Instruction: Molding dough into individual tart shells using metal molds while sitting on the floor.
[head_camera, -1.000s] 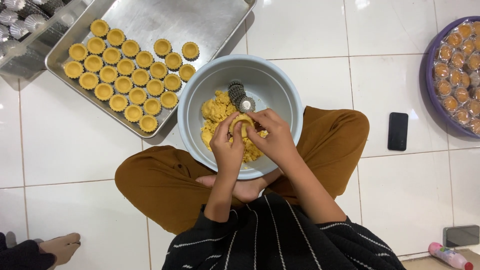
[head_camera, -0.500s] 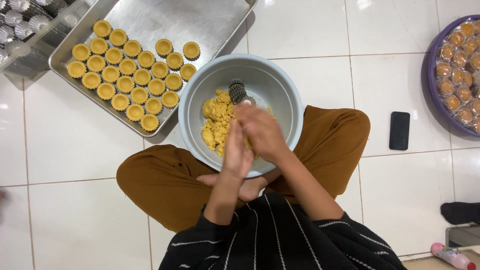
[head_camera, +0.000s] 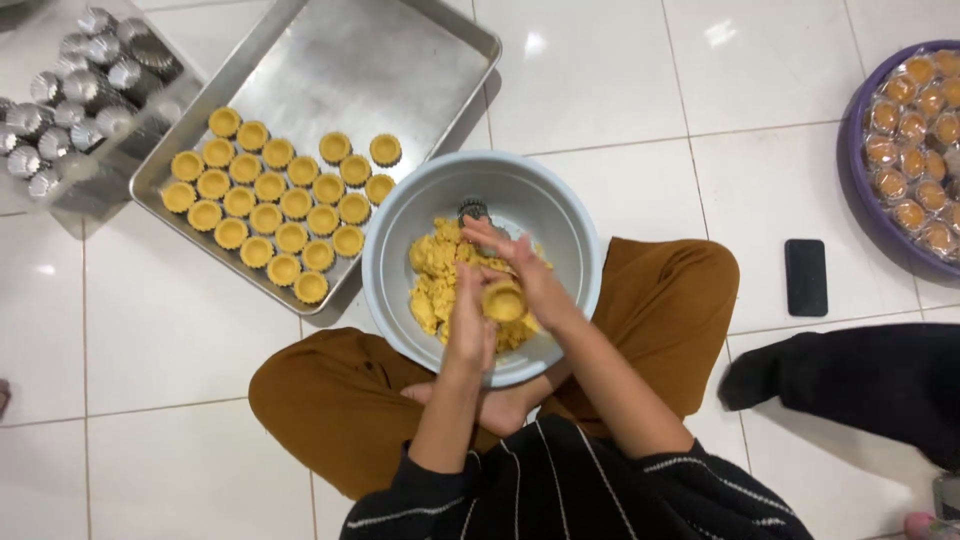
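The floor is glossy white tile, smooth, throwing back light in bright spots. The tray is brushed metal, dull silver with a soft sheen and faint scuffs. The moulds are thin fluted metal, shiny. The bowl looks like smooth pale grey-blue plastic or enamel, satin rather than glossy. The dough is matt, yellow and crumbly; the shell between the hands is the same dough pressed smoother. The shells on the tray are matt too. The trousers are matt brown cloth, the top dark striped knit. The phone is smooth black
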